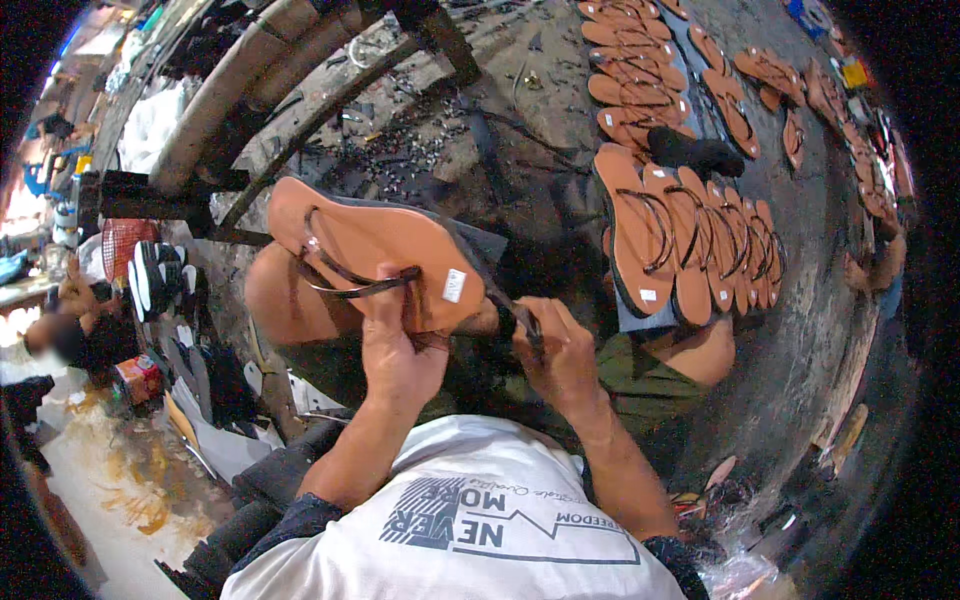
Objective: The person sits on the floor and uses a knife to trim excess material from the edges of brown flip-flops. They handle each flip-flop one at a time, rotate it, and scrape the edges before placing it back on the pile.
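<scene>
A white T-shirt [470, 520] with a dark grey printed graphic and lettering across the chest. Short sleeves in a dark blue speckled pattern [300, 515] at both shoulders. Forearms bare, hands [400, 350] bare, olive-green shorts [640, 385] below.

the light on my work is dim and warm, strongest on the tan sandal [365, 250] i hold; the ground beyond that sandal lies in deep shadow. far left of the sandal a bright patch glares white. the fisheye bends everything toward black corners, and the rim looks soft and smeared.
</scene>
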`<state>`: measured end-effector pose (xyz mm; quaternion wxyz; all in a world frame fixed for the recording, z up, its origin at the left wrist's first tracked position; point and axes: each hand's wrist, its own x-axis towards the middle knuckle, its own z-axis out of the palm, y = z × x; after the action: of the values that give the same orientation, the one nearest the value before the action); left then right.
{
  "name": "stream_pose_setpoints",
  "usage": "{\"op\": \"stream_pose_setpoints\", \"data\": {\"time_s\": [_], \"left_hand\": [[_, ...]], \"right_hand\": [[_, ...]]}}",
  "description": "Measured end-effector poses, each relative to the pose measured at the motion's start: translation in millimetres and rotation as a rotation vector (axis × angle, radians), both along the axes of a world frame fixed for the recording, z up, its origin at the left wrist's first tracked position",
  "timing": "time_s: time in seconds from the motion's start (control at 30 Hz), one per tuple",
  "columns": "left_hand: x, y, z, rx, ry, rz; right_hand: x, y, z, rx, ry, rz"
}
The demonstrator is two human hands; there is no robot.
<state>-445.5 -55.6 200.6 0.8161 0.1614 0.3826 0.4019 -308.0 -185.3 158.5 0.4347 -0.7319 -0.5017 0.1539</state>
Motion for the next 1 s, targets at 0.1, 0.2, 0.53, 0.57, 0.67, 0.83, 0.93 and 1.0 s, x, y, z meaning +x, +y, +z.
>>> {"op": "stream_pose_setpoints", "data": {"time_s": [0.1,0.2,0.53,0.57,0.67,0.83,0.93,1.0], "left_hand": [[-17,4,-10,0.037,0.043,0.033],[-24,4,-20,0.049,0.013,0.037],[-43,-8,-30,0.155,0.296,-0.049],[-45,-9,-24,0.145,0.314,-0.121],[-57,-13,-27,0.108,0.365,-0.125],[-54,-12,-29,0.078,0.239,-0.085],[-64,-15,-28,0.092,0.108,-0.253],[-74,-34,-34,-0.057,0.264,-0.288]], "right_hand": [[5,14,33,-0.151,0.063,0.058],[5,20,43,-0.214,0.069,0.069],[20,60,49,-0.281,0.136,0.318],[23,65,48,-0.245,0.134,0.351],[21,96,45,-0.318,0.071,0.478],[-5,150,12,-0.165,0.001,0.338],[-21,219,-31,-0.029,0.010,0.245],[-1,267,11,0.056,0.265,0.157]]}}
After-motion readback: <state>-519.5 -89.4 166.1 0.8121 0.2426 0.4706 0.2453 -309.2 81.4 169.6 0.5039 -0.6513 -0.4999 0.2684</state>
